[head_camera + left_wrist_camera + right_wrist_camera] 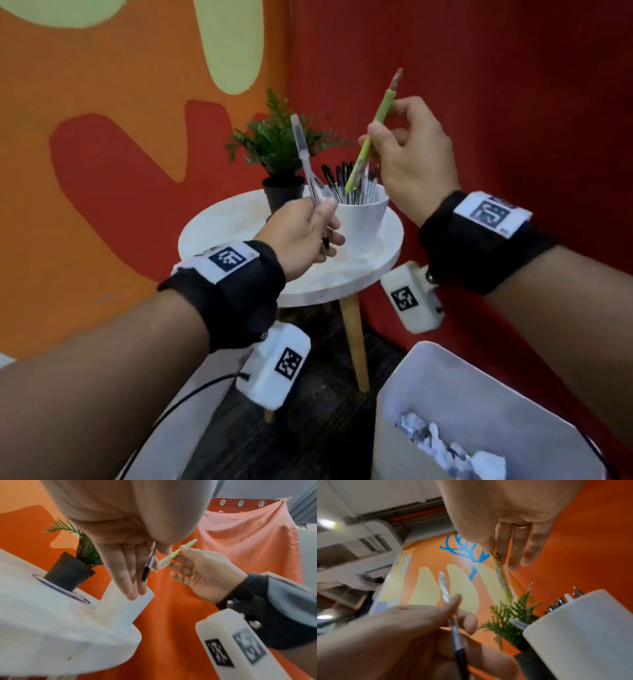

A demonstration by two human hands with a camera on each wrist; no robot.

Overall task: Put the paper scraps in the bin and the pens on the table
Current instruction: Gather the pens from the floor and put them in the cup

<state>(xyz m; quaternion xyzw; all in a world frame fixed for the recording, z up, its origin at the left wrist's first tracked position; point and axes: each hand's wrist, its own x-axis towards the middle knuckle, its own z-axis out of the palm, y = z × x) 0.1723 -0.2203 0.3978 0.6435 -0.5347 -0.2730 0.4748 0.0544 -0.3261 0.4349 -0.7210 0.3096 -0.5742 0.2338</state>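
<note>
My left hand [310, 228] pinches a clear pen with a black cap [306, 164], held upright just left of the white cup [363, 219]. My right hand [409, 147] pinches a green pen [371, 137] slanted over the cup, its lower end above the rim. The cup holds several pens [346, 181] and stands on the round white table [239, 219]. Crumpled paper scraps [445, 448] lie in the white bin [479, 394] at lower right. In the left wrist view the clear pen [149, 565] and green pen [173, 555] show between my fingers.
A small plant in a black pot [282, 192] stands behind the cup on the table. Orange and red walls close off the corner. The table's wooden leg [356, 342] drops to dark floor between my arms.
</note>
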